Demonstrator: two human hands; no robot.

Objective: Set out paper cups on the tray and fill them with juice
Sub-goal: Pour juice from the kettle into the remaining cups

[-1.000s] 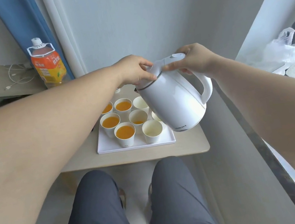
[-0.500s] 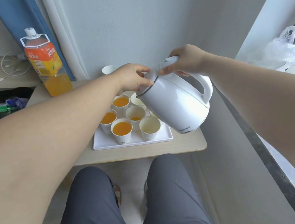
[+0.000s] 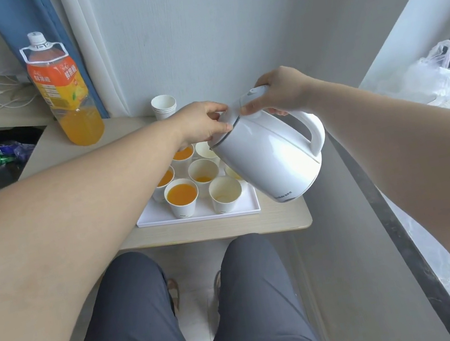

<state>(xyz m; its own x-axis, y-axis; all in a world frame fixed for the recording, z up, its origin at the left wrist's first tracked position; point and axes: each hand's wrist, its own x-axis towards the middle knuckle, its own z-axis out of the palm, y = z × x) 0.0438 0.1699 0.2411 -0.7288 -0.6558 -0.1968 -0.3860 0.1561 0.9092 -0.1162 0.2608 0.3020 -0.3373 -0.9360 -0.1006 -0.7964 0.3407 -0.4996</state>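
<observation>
With the right hand (image 3: 279, 92) clamped on the tilted kettle (image 3: 269, 160) and the left hand (image 3: 201, 122) pinching its lid (image 3: 240, 108), a sudden gush risked flooding the tray (image 3: 225, 214) around its 3 o'clock cups (image 3: 231, 171).

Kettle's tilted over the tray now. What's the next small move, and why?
Probably tip the kettle slightly further over the middle cup: it holds only a little juice, while the front-left cup is filled. Left hand and right hand both grip the kettle.

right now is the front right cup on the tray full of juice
No, the front right cup on the tray shows a pale, nearly bare inside, while the front left cup holds orange juice.
</observation>
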